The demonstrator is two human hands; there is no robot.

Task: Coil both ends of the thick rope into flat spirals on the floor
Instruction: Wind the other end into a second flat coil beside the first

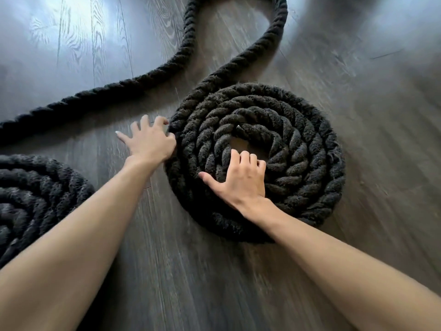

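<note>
In the head view, the thick black rope (279, 15) looks heavy and floppy, with a rough, fuzzy skin that should not slip. It is best to push it by the outside ring. The big spiral (310, 151) lies flat on the floor (358, 235) in the middle. A second spiral (35, 187) sits at the left edge. The left hand (152, 144) has its fingers spread and pushes the outside ring. The right hand (241, 177) lies on top, with its fingers hooked over the inside rings.
</note>
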